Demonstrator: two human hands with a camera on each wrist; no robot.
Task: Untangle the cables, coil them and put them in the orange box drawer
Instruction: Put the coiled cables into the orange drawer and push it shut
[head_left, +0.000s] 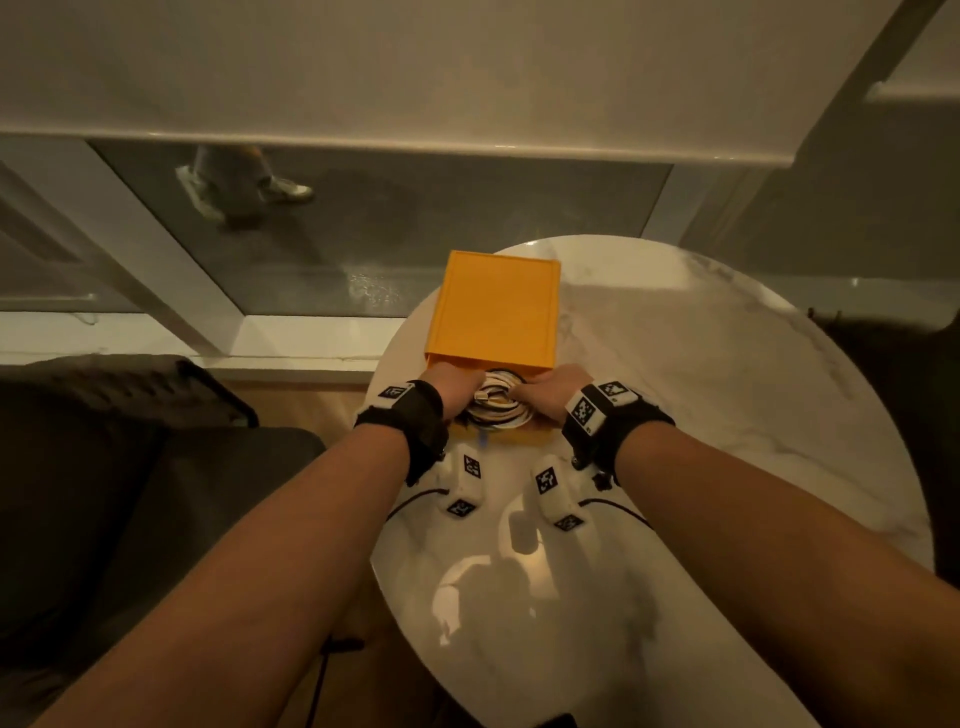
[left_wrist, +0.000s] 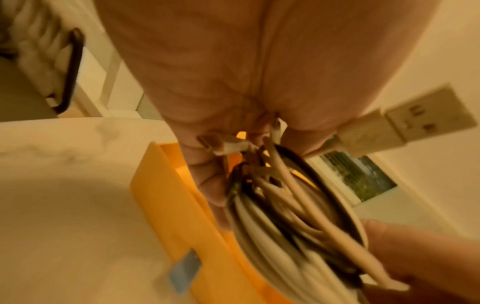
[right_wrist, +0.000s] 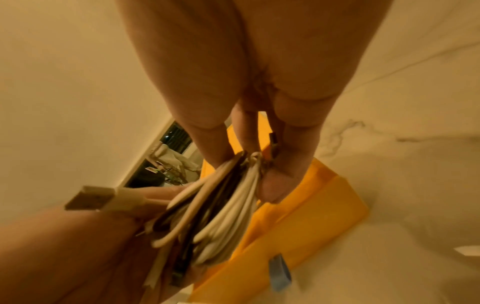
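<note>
Both hands pinch the coiled cables (head_left: 496, 408) from opposite sides — the left hand (head_left: 451, 389) and the right hand (head_left: 551, 388) each have fingers curled around the bundle, holding it in the open drawer (right_wrist: 306, 207) of the orange box (head_left: 496, 306). The likely risk is spring-back: 1 USB plug (left_wrist: 405, 123) sticks out beside the left fingers, and releasing unevenly could let loops rise above the grip and jam the drawer.

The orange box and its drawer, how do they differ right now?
The orange box shows a closed, flat top with nothing on it, while the drawer is pulled out towards the person and open on top. The box holds nothing visible; the drawer has the coiled cables over it, gripped by the left hand and right hand. Both are the same orange.
</note>
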